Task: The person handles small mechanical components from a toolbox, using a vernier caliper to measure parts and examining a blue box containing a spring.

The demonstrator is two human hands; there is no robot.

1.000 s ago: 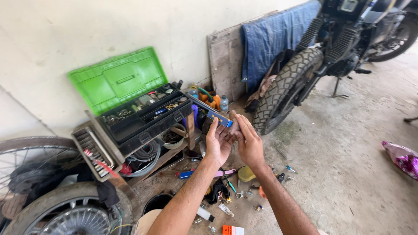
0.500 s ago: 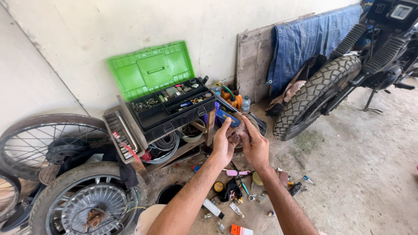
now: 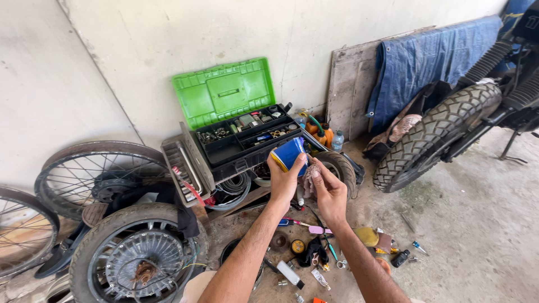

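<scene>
The blue piece now sits lower, gripped in the left hand, right hand pinching a small rag-like wad beside it, work mid-way

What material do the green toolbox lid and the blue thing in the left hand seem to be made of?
Toolbox lid: likely moulded plastic, matte bright green, with ribbed panels pressed into it. Blue thing, pinched in the left hand: perhaps thin plastic or coated card, smooth and flat-sided; too small to be sure.
</scene>
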